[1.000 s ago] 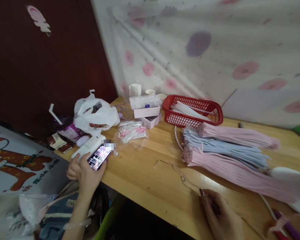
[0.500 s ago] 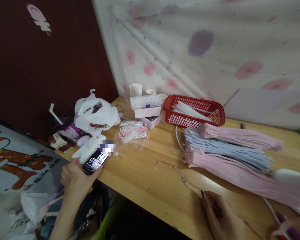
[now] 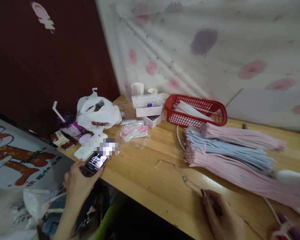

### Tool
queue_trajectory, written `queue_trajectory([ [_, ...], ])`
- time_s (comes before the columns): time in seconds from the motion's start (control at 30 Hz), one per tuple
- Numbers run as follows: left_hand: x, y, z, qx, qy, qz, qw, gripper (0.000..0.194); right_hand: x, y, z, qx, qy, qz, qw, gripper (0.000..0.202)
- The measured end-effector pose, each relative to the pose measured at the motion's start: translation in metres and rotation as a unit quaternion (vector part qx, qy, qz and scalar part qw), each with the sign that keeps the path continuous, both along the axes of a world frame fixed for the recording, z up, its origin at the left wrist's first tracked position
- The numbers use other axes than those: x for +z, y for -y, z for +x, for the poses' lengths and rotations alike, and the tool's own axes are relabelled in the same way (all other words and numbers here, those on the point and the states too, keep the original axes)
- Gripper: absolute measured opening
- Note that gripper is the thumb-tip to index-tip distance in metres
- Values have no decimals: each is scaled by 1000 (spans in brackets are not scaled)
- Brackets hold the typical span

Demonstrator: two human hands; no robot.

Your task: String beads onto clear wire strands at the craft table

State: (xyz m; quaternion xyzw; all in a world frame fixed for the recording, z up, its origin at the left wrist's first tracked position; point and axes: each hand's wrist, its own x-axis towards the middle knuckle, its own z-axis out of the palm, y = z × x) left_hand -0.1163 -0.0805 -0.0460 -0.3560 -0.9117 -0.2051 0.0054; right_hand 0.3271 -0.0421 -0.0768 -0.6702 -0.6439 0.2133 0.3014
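My left hand [image 3: 76,180] holds a phone [image 3: 96,162] with a lit screen at the near left edge of the wooden table [image 3: 145,180]. The phone is tilted, just in front of a white flat box [image 3: 83,152]. My right hand [image 3: 221,216] rests on the table near the front edge with its fingers curled. Something dark shows under the fingers, and I cannot tell what it is. A thin pink strip [image 3: 175,166] lies on the wood and runs toward that hand.
Bundles of pink and pale blue strips [image 3: 230,153] lie at the right. A red basket [image 3: 215,108] stands behind them. A white plastic bag [image 3: 97,111], small pink boxes [image 3: 148,111], a bag of beads [image 3: 135,131] and a drink cup [image 3: 67,125] crowd the back left. Purple-handled thing [image 3: 288,228] at bottom right.
My left hand has lowered the phone and drawn it a little left, toward the table's edge. My right hand has stayed in place.
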Motion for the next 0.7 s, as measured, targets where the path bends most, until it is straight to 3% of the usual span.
queue_trajectory([
  [0.17,3,-3,9,-38,-17,-71,997,79,0,-1,1,17,-20,0,1000,37],
  [0.33,14,-36,8,-85,-19,-150,985,80,4,0,0,13,-21,7,1000,36],
  [0.53,16,-64,-4,-152,1,-140,978,80,4,1,0,17,-27,3,1000,38],
  [0.7,14,-66,-5,-123,32,-124,984,83,5,0,-1,17,-34,13,999,41],
])
